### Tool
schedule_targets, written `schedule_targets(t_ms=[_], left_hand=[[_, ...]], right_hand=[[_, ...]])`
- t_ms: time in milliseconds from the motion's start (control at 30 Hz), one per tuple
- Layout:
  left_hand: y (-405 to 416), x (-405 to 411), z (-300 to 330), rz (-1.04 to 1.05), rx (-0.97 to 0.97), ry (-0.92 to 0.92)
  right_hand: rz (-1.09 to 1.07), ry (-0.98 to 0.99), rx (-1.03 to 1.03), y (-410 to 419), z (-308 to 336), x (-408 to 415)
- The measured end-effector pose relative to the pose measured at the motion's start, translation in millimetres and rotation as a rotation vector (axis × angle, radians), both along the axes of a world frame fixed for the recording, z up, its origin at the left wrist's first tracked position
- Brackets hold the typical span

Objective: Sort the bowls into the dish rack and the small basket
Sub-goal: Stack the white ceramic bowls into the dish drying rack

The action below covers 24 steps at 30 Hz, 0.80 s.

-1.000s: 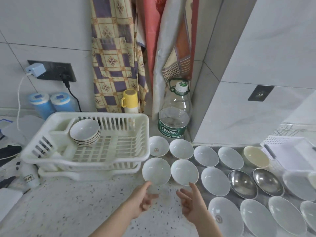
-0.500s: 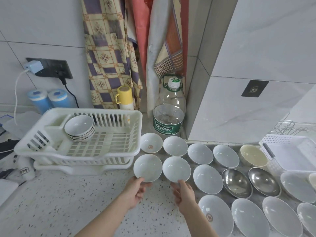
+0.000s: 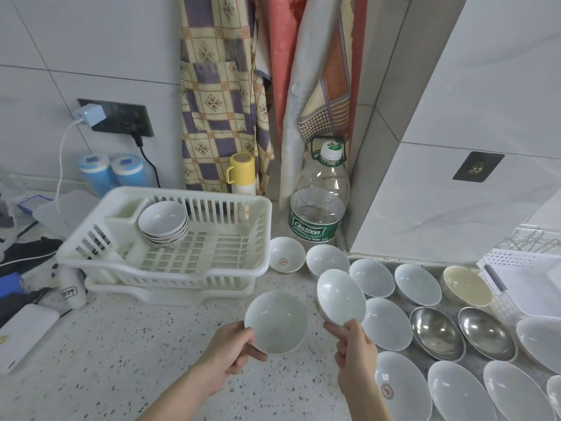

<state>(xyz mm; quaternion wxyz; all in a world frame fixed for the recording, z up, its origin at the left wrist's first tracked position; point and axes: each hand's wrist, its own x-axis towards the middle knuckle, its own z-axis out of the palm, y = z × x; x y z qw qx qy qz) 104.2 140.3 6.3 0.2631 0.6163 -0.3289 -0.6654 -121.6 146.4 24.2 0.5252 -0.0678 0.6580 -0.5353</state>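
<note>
My left hand (image 3: pixel 232 350) grips a white bowl (image 3: pixel 276 322) by its near rim, lifted above the counter. My right hand (image 3: pixel 353 349) pinches the near rim of a second white bowl (image 3: pixel 340 296), tilted up and raised. The white dish rack (image 3: pixel 243 253) stands to the left with a stack of small bowls (image 3: pixel 164 221) in its back left corner. Several white bowls (image 3: pixel 385 323), two steel bowls (image 3: pixel 437 332) and a cream bowl (image 3: pixel 467 285) lie in rows on the right. The small white basket (image 3: pixel 516 262) sits at the far right.
A large water bottle (image 3: pixel 321 202) stands in the corner behind the bowls, with a yellow flask (image 3: pixel 241 174) beside hanging cloths. Blue canisters (image 3: pixel 112 174), a cable and clutter fill the left. A tiled wall corner juts out on the right.
Both hands reached the two nearest white bowls, took their near rims and lifted them off the counter. The right bowl is tilted.
</note>
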Motion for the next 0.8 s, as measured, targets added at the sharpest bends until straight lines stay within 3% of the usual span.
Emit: schedule_targets(t_ms=[467, 667, 800], left_hand=[[-42, 123, 75, 0.106, -0.290, 0.089], [-73, 187, 78, 0.191, -0.358, 0.040], [-87, 219, 73, 0.292, -0.438, -0.017]], right_hand=[[0.022, 0.078, -0.250, -62, 70, 96], [0.089, 0.280, -0.365, -99, 75, 141], [0.181, 0.514, -0.452, -126, 74, 172]])
